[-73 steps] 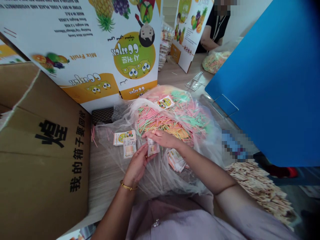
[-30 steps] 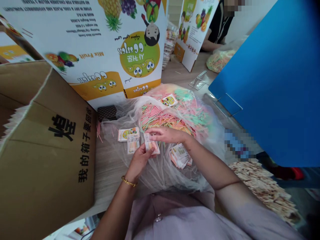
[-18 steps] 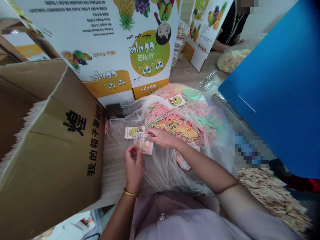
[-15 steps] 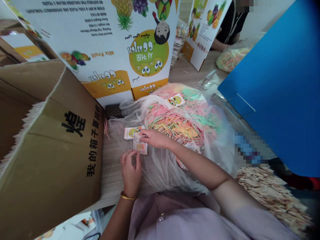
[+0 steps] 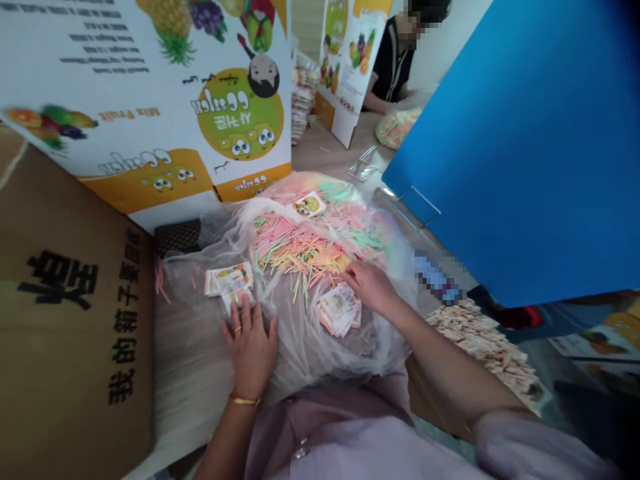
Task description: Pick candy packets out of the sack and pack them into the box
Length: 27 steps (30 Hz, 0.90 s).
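Observation:
A clear plastic bag (image 5: 295, 333) lies spread on the table, heaped with thin pink, green and yellow sticks (image 5: 285, 243). My right hand (image 5: 367, 283) is at the right front edge of the heap, its fingers pinched together on sticks whose number I cannot make out. Just below it rests a pile of small printed packets (image 5: 340, 310). My left hand (image 5: 251, 340) lies palm down, fingers spread, with fingertips on a small sachet (image 5: 233, 285) that overlaps other packets at the left. One more packet (image 5: 309, 205) sits on top of the sticks.
A brown carton (image 5: 75, 333) stands at the left, a printed white carton (image 5: 165, 127) behind. A blue board (image 5: 525, 153) leans at the right near a wire stand (image 5: 364, 165). Many packets (image 5: 485, 347) are heaped at lower right. Another person (image 5: 393, 63) sits at the back.
My right hand has left the sachet and moved right to the sticks. My left hand has flattened and its fingers have spread onto the sachet. The view has shifted right.

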Motion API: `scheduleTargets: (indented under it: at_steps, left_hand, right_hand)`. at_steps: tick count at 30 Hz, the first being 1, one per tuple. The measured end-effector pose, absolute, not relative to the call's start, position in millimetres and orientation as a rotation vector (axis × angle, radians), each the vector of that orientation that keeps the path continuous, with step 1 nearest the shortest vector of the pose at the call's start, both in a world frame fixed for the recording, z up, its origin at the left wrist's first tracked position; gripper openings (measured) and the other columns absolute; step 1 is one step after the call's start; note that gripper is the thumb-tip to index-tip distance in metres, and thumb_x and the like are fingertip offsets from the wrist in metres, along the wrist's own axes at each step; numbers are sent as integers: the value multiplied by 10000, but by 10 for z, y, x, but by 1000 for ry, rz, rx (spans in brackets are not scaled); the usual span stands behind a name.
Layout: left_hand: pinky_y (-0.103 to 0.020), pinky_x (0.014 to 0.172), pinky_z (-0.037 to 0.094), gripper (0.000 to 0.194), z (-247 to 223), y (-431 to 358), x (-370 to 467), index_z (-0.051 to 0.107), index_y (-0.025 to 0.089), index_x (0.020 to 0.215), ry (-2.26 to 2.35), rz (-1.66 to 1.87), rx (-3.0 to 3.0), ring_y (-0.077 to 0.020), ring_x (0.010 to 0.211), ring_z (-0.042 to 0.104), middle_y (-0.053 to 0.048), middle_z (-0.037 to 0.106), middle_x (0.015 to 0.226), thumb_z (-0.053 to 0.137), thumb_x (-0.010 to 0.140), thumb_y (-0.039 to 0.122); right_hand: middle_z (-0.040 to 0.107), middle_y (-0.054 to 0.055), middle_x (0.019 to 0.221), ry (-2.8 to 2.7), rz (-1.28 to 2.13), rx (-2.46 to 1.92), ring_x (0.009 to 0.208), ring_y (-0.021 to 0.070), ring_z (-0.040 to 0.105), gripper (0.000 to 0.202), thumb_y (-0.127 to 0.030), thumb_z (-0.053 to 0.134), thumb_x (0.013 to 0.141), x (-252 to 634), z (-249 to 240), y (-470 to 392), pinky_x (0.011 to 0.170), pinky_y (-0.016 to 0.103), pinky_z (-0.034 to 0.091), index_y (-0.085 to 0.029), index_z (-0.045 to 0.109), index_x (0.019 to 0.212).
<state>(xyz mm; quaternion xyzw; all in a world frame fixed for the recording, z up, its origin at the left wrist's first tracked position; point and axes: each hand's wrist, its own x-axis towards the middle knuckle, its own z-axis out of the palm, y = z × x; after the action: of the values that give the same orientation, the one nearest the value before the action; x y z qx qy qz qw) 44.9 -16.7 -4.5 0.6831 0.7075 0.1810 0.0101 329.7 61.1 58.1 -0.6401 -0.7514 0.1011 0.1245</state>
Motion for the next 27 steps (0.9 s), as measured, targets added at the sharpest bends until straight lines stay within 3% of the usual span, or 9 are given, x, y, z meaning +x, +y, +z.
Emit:
scheduleTargets:
  at_steps: [2,6,13,16,20,23,25,27]
  left_hand:
    - [-638,1208,183,524,-55,-169,435,586,90,1376,2187,605,2140,-382,1526,258,-204,404,1596,428,997,417]
    - [-636,1205,203,492,-78,-150,369,627,102,1307,2177,657,2161,-383,1500,316,-206,460,1559,417,996,420]
    - [-583,1204,297,380,96,-77,257,659,159,1143,1958,1016,2122,-345,1482,364,-202,502,1509,448,979,429]
    - [-550,1215,299,370,318,-107,385,603,198,1268,1768,1149,2046,-302,1468,398,-170,530,1487,488,974,390]
    - [-475,1177,368,661,572,-128,652,416,232,1498,1498,1071,1821,-289,1447,434,-135,480,1552,616,905,443]
    - [-389,949,525,466,587,-78,717,639,206,1279,1417,852,1572,-268,1083,680,-96,735,1172,576,913,487]
    - [-324,774,543,385,522,-26,670,720,199,1062,1441,816,1408,-226,828,686,-41,744,864,540,921,508]
    - [-280,656,523,387,436,19,593,727,190,967,1465,866,1252,-198,716,642,-12,697,742,570,892,535]
  right_hand:
    - [695,112,946,-2150,179,-1857,937,254,616,207,-369,629,930,3413,383,383,828,340,436,-162,635,942]
    - [699,72,908,-2109,185,-1815,878,214,641,99,-246,602,948,3440,171,212,791,313,471,-177,615,878]
    - [742,124,1028,-2203,96,-1724,1045,256,661,218,-222,492,1009,3578,549,348,965,402,469,-168,701,977]
    - [737,99,1023,-2131,278,-1593,1013,226,665,215,-236,488,1014,3469,764,341,927,363,481,-192,696,1043]
    - [735,62,975,-2236,606,-1240,936,180,664,186,-257,515,1012,3056,914,333,864,301,472,-199,691,1001]
    - [734,58,972,-2373,749,-1116,927,172,661,181,-272,537,1009,2780,885,466,839,279,453,-185,695,996]
    - [727,60,986,-2410,756,-1239,921,171,657,211,-296,517,1023,2676,813,645,817,272,448,-179,693,1023]
    - [707,96,1033,-2434,607,-1460,960,197,644,236,-300,503,1028,2604,718,854,833,289,450,-148,682,1045]
